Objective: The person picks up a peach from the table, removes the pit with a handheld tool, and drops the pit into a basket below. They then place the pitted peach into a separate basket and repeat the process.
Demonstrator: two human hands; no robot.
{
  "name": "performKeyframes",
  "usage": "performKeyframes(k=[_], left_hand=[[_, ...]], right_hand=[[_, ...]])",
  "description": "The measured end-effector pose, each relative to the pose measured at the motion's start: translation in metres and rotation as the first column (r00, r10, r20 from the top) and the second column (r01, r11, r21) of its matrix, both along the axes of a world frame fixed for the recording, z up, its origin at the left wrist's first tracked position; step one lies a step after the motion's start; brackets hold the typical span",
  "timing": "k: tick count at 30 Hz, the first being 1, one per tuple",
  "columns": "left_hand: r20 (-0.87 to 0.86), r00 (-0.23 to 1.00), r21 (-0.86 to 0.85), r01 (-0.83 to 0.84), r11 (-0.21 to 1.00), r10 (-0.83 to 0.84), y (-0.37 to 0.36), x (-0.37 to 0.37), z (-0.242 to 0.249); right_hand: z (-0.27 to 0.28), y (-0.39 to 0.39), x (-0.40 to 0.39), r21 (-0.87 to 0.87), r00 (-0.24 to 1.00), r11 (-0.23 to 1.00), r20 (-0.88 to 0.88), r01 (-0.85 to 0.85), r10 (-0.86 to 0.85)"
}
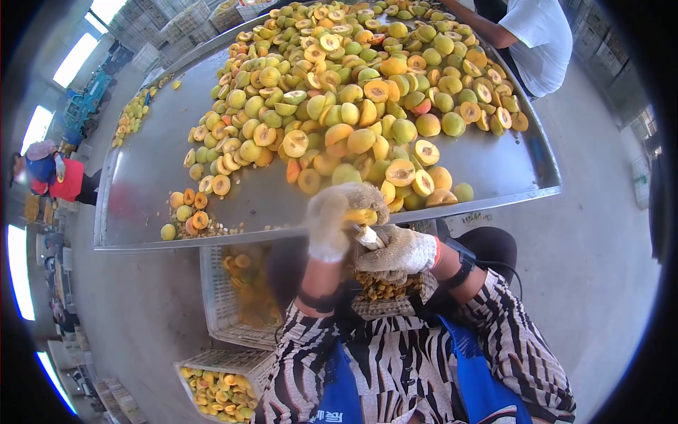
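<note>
My left hand point(337, 218), in a knitted glove, has its fingers closed around a yellow peach half point(362, 216) just in front of the metal table's near edge. My right hand point(402, 251), gloved too, grips a small hand tool with a white handle point(369, 239). The tool's tip points at the peach half; whether it is inside the flesh is hidden by the fingers. Beyond my hands a big heap of peaches point(346, 95), some whole and many halved with stones showing, covers much of the metal table point(166, 169).
A plastic crate point(212, 283) with peach pieces stands under the table edge at left, and another crate point(247, 362) of peach halves sits nearer me. Below my hands is a pile of peach stones point(385, 288). One person point(540, 46) works at the far right, another point(60, 169) stands far left.
</note>
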State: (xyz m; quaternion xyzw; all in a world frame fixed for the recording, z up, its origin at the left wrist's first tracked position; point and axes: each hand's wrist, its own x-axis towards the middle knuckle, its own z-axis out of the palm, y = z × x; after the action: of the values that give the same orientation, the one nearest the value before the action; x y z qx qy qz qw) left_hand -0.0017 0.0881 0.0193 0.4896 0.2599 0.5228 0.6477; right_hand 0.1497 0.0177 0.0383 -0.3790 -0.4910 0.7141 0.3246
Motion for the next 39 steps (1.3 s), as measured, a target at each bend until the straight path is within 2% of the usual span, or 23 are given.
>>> performKeyframes(k=[1,4,6,9,15,18,21,24,27,30,33,36,38,39], left_hand=[[-0.065,0.997,0.064,-0.025,0.998,0.03,-0.002,0.002,-0.001],[-0.136,0.989,0.061,-0.042,0.997,0.05,-0.016,0.01,0.007],[-0.116,0.991,-0.051,0.054,0.997,-0.06,-0.033,0.014,0.033],[0.125,0.992,-0.163,-0.011,0.986,0.032,-0.044,0.028,0.027],[0.01,0.981,-0.245,-0.183,0.952,0.191,-0.05,0.04,0.015],[0.073,0.987,-0.227,-0.121,0.966,0.141,-0.053,0.043,0.02],[0.116,0.983,-0.141,-0.128,0.982,0.144,-0.056,0.049,0.02],[0.072,0.988,-0.218,-0.115,0.969,0.133,-0.056,0.049,0.023],[0.116,0.961,-0.267,-0.213,0.94,0.251,-0.049,0.051,0.005],[0.045,0.942,-0.346,-0.299,0.889,0.334,-0.052,0.054,0.01],[0.061,0.971,-0.316,-0.201,0.927,0.231,-0.061,0.055,0.028],[0.011,0.948,-0.478,-0.274,0.834,0.318,-0.056,0.051,0.012],[0.029,0.923,-0.495,-0.32,0.808,0.383,-0.048,0.04,-0.014],[0.04,0.911,-0.503,-0.337,0.796,0.411,-0.047,0.039,-0.011]], right_hand=[[-0.001,-0.004,0.0,-0.038,0.998,0.999,-0.065,0.014,-0.016],[0.008,-0.015,0.005,0.075,0.998,0.996,0.033,0.053,-0.056],[0.012,-0.021,0.006,0.244,0.967,0.968,0.225,0.062,-0.119],[0.007,-0.028,0.008,0.389,0.927,0.918,0.31,0.079,-0.211],[0.011,-0.044,0.013,0.554,0.835,0.818,0.371,0.153,-0.407],[0.005,-0.046,0.013,0.589,0.815,0.788,0.359,0.181,-0.455],[-0.001,-0.048,0.014,0.545,0.761,0.823,0.464,0.157,-0.453],[-0.006,-0.047,0.016,0.522,0.838,0.835,0.368,0.173,-0.403],[-0.019,-0.046,0.018,0.46,0.897,0.874,0.303,0.158,-0.321],[-0.011,-0.047,0.02,0.502,0.818,0.859,0.449,0.101,-0.359],[-0.019,-0.047,0.017,0.466,0.737,0.884,0.584,0.038,-0.34],[-0.036,-0.045,0.011,0.502,0.67,0.862,0.616,0.071,-0.414],[-0.016,-0.045,0.015,0.581,0.618,0.809,0.604,0.092,-0.504],[-0.008,-0.044,0.018,0.62,0.587,0.778,0.594,0.102,-0.55]])
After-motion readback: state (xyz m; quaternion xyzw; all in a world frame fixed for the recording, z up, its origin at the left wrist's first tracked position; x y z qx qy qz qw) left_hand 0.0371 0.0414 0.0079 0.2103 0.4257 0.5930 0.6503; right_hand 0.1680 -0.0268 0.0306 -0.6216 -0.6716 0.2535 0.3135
